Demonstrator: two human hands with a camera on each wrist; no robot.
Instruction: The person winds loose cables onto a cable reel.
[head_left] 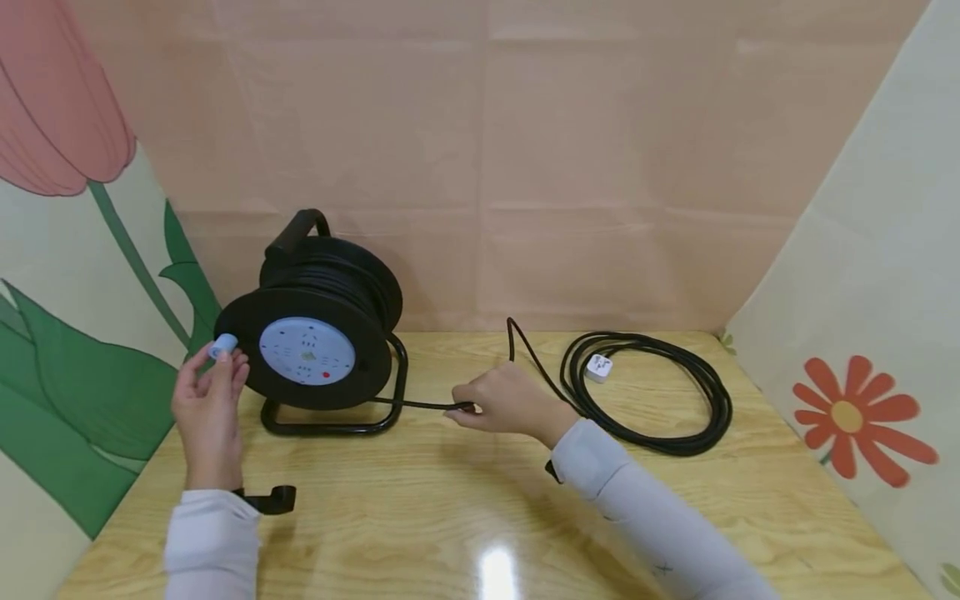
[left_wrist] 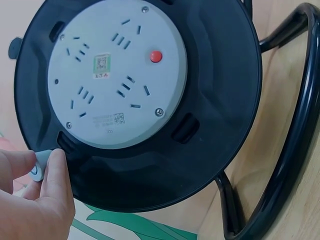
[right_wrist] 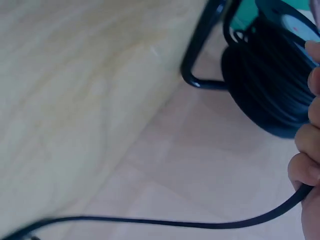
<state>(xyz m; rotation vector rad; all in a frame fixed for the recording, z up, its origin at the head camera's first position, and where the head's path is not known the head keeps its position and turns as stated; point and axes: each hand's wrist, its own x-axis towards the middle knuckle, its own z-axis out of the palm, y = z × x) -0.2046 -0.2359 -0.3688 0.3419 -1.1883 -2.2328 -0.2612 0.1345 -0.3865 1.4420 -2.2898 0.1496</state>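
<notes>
A black cable reel (head_left: 303,325) with a pale socket face (left_wrist: 117,75) stands on its tubular frame at the left of the table. My left hand (head_left: 213,400) pinches the small grey crank knob (head_left: 222,346) at the rim of the reel's disc, between thumb and fingers. Out to the right, my right hand (head_left: 513,402) grips the black cable (right_wrist: 200,225), which runs from low on the reel into my fist and out the other side. Black cable is wound on the drum (right_wrist: 272,75).
A loose coil of the same cable (head_left: 720,408) lies on the right of the wooden table (head_left: 390,517). The white plug (head_left: 598,367) rests within the coil's left side. A pink backdrop (head_left: 570,167) rises behind, with flower-print sheets (head_left: 847,317) at the sides.
</notes>
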